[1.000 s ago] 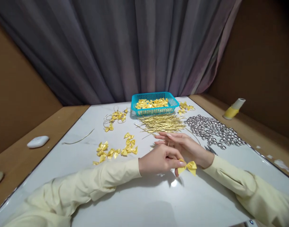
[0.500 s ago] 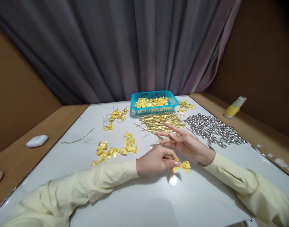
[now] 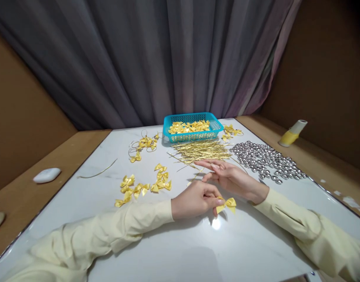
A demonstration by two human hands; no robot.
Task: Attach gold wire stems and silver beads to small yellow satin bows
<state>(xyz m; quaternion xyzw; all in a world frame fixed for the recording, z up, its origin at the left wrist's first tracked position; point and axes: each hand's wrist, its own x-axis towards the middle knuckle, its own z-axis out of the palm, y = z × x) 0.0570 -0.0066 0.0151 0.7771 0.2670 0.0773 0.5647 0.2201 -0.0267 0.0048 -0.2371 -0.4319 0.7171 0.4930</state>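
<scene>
Pinched between the thumb and fingers of my left hand (image 3: 196, 200) is a yellow ribbon bow (image 3: 229, 205), one loop and its tails showing past the thumb. Just beyond it, my right hand (image 3: 231, 179) has its fingers stretched out to the left, and I see nothing held in them. Close to its fingertips, a thin gold wire (image 3: 194, 177) lies on the white table. Behind that hand is a pile of gold wire pieces (image 3: 200, 150). More yellow bows (image 3: 138, 189) lie in loose groups left of my left hand.
A turquoise basket (image 3: 194, 137) of yellow bows stands at the back. Silver beads (image 3: 265, 160) spread at the right. Bows with wire loops (image 3: 146, 143) lie at the back left, near a single bent wire (image 3: 99, 172). A white case (image 3: 46, 175) and a yellow-wrapped cone (image 3: 292, 133) stand outside the table.
My right hand's fingers have drawn closer together and lowered; a finger that pointed up and away now lies flatter. My left hand keeps the bow, nearly in place.
</scene>
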